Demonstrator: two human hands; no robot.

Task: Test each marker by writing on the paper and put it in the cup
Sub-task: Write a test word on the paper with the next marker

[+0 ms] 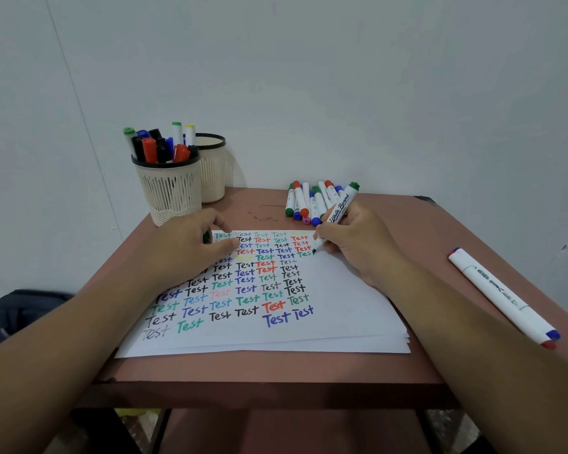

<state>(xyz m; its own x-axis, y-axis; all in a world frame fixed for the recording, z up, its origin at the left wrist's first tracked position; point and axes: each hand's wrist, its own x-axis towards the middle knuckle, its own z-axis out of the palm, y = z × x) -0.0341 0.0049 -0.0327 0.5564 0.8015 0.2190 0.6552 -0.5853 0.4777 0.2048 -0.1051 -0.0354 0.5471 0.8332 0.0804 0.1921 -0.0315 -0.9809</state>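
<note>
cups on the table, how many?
2. Front cup, full of markers, at the table's far left; second cup right behind it by the wall, partly hidden, contents not visible.

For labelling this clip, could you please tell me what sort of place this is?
Probably a small indoor desk corner, home or office: a reddish table against bare white walls, a sheet of paper covered in "Test" words, and a cup full of markers.

Paper's (341, 290) far-left words under left hand (191, 247); rear cup (215, 172) half hidden.
</note>
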